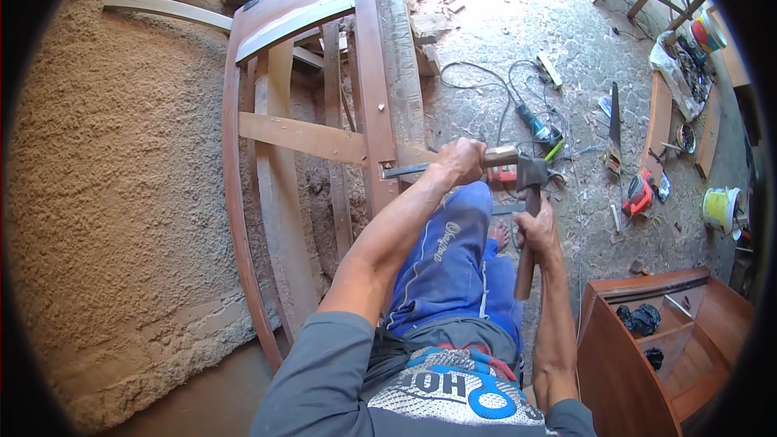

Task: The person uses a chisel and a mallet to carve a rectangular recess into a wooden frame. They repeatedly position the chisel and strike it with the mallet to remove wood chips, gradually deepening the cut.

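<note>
My left hand [461, 160] is wrapped around a chisel [409, 170], whose blade tip rests at a small notch cut in the edge of a reddish-brown wooden door frame [374, 65]. The butt of the chisel handle points right. Against or just beside that butt is the head of a hammer [532, 171]; I cannot tell if they touch. My right hand [540, 231] grips the hammer's wooden handle, which hangs down past the fist. A pale crosspiece [307, 136] spans the frame near the notch.
The frame lies on a thick wooden beam [405, 57], beside a rough wall [129, 178]. On the floor to the right are a corded power tool [534, 123], a handsaw [614, 117], a red tool [639, 194] and a bucket [719, 209]. A brown wooden cabinet [623, 356] stands close at the lower right.
</note>
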### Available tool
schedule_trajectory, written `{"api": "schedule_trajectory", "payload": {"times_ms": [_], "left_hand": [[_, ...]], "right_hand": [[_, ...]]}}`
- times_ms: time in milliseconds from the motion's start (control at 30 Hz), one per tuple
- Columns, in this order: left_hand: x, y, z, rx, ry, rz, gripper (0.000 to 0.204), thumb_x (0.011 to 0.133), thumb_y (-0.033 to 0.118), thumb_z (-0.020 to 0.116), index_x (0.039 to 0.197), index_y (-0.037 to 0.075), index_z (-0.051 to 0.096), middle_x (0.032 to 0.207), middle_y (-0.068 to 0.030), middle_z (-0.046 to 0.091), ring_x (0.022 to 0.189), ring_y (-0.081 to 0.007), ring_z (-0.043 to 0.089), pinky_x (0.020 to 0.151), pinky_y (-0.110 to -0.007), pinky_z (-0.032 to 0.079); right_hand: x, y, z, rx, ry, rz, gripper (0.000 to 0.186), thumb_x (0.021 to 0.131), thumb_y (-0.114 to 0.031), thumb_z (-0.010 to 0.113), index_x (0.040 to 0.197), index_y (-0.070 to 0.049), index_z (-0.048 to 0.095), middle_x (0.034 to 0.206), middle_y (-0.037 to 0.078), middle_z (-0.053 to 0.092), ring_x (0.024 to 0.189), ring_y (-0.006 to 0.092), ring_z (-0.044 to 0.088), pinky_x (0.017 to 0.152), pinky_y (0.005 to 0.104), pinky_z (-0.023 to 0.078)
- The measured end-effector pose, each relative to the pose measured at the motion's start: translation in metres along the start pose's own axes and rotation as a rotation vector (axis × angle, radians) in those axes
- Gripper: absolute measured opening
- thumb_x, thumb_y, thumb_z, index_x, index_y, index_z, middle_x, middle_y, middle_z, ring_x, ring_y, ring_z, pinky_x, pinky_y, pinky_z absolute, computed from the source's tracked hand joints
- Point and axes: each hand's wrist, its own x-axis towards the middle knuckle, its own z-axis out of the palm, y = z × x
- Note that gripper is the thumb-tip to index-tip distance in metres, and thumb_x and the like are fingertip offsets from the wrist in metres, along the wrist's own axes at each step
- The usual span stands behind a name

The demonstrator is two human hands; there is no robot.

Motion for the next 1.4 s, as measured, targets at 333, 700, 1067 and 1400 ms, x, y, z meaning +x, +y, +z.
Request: {"api": "schedule_trajectory", "payload": {"times_ms": [333, 700, 1067, 1400], "left_hand": [[-0.084, -0.047, -0.018, 0.033, 0.661, -0.148, 0.018, 0.088, 0.020, 0.071, 0.098, 0.005, 0.071, 0.101, -0.0205, 0.073, 0.091, -0.0370, 0.073, 0.074, -0.049, 0.058], [-0.179, -0.079, 0.052, -0.249, 0.507, -0.757, 0.069, 0.073, 0.060, 0.084, 0.107, 0.002, 0.076, 0.096, -0.0266, 0.074, 0.096, -0.0408, 0.073, 0.081, -0.049, 0.056], [-0.165, -0.076, 0.060, -0.287, 0.397, -0.711, 0.068, 0.074, 0.061, 0.081, 0.106, 0.002, 0.076, 0.100, -0.0276, 0.073, 0.101, -0.0445, 0.070, 0.086, -0.051, 0.055], [-0.127, -0.044, 0.055, -0.087, 0.497, -0.415, 0.073, 0.083, 0.026, 0.074, 0.148, 0.002, 0.048, 0.150, -0.0245, 0.049, 0.124, -0.0402, 0.061, 0.103, -0.046, 0.052]], "right_hand": [[-0.046, 0.052, -0.031, 0.214, 0.073, 0.137, 0.041, 0.085, -0.005, 0.065, 0.124, -0.004, 0.051, 0.066, 0.001, 0.052, 0.040, 0.0115, 0.049, 0.036, 0.0278, 0.040], [-0.087, 0.113, -0.071, 0.249, 0.097, 0.210, 0.041, 0.082, -0.008, 0.061, 0.121, -0.002, 0.049, 0.062, 0.002, 0.050, 0.040, 0.0136, 0.050, 0.036, 0.0299, 0.042], [-0.072, 0.120, -0.102, 0.148, 0.080, 0.252, 0.044, 0.081, -0.008, 0.063, 0.122, -0.004, 0.048, 0.064, 0.003, 0.049, 0.039, 0.0147, 0.050, 0.035, 0.0321, 0.045], [-0.069, 0.062, -0.048, 0.249, 0.181, 0.155, 0.045, 0.082, -0.008, 0.067, 0.123, -0.004, 0.049, 0.065, 0.002, 0.050, 0.040, 0.0138, 0.050, 0.033, 0.0308, 0.044]]}}
